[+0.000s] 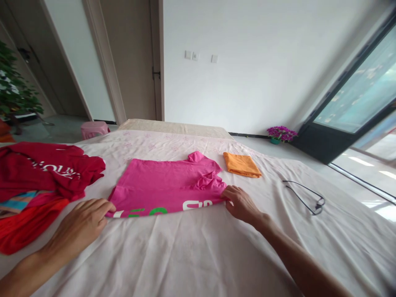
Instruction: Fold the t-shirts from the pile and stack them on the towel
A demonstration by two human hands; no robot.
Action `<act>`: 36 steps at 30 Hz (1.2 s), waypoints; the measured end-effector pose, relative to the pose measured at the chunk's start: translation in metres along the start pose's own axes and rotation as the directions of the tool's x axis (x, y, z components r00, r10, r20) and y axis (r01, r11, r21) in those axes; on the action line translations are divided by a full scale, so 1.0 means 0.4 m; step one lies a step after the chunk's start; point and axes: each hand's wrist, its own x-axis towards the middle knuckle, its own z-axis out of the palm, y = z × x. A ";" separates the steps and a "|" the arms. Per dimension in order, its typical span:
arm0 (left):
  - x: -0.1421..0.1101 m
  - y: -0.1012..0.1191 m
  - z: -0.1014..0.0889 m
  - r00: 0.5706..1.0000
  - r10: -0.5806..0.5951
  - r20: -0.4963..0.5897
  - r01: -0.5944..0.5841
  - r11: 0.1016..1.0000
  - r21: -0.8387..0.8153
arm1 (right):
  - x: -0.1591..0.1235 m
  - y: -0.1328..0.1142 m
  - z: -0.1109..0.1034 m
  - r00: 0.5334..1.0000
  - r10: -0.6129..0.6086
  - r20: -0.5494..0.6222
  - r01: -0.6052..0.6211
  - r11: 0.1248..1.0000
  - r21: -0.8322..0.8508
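Note:
A pink T-shirt lies on the bed sheet in front of me, its near part folded over so that white and green print shows along the near edge. My left hand pinches the shirt's near left corner. At the near right corner, the fingers of my right hand are closed on the fabric. The cloth stretches fairly straight between both hands, while a sleeve and the collar area bunch up at the right. Beyond my right hand rests a folded orange cloth.
Piled at the left are a dark red garment with white lettering and a bright red garment. Eyeglasses lie on the sheet at the right. On the floor stand a pink stool and a pot of purple flowers.

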 end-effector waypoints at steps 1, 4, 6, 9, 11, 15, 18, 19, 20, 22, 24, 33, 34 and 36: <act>0.001 0.005 -0.005 1.000 -0.019 0.011 0.019 0.999 -0.027 | -0.004 -0.004 -0.009 1.000 0.001 -0.007 -0.001 0.999 0.044; 0.039 0.057 -0.019 0.999 -0.021 0.036 0.026 0.989 -0.143 | 0.018 -0.025 -0.030 0.998 0.020 -0.053 -0.013 0.991 0.133; 0.083 0.129 -0.022 0.996 0.061 0.069 -0.040 0.962 -0.270 | 0.056 -0.047 -0.031 0.998 0.027 -0.056 -0.019 0.991 0.132; 0.149 0.268 -0.011 0.971 0.217 0.097 -0.154 0.886 -0.437 | 0.128 -0.085 -0.012 1.000 -0.009 -0.015 0.010 0.998 0.070; 0.183 0.358 0.005 0.954 0.287 0.084 -0.216 0.856 -0.470 | 0.171 -0.100 0.009 0.997 -0.075 -0.005 0.075 0.996 0.052; 0.241 0.472 0.038 0.923 0.385 0.010 -0.344 0.835 -0.429 | 0.209 -0.075 0.049 0.994 -0.047 -0.096 0.061 0.988 0.141; 0.302 0.508 0.060 0.941 0.333 -0.057 -0.323 0.839 -0.438 | 0.196 -0.023 0.069 0.935 0.280 -0.219 -0.237 0.950 0.202; 0.326 0.518 0.068 0.946 0.315 -0.077 -0.315 0.834 -0.454 | 0.189 -0.007 0.073 0.896 0.378 -0.234 -0.334 0.920 0.207; 0.350 0.527 0.076 0.947 0.306 -0.096 -0.314 0.826 -0.468 | 0.182 0.005 0.077 0.860 0.455 -0.231 -0.414 0.887 0.205; 0.393 0.548 0.096 0.943 0.307 -0.128 -0.331 0.822 -0.463 | 0.172 0.020 0.083 0.820 0.542 -0.185 -0.515 0.839 0.176; 0.422 0.568 0.121 0.942 0.303 -0.142 -0.334 0.846 -0.416 | 0.168 0.024 0.089 0.815 0.562 -0.140 -0.548 0.826 0.129; 0.395 0.564 0.219 0.965 0.239 -0.104 -0.257 0.943 -0.212 | 0.153 0.078 0.099 0.808 0.586 -0.060 -0.584 0.810 0.042; 0.393 0.563 0.220 0.966 0.239 -0.098 -0.254 0.945 -0.205 | 0.152 0.079 0.096 0.808 0.584 -0.079 -0.584 0.811 0.033; 0.391 0.562 0.221 0.966 0.241 -0.091 -0.255 0.948 -0.191 | 0.153 0.065 0.087 0.822 0.543 -0.173 -0.550 0.835 0.007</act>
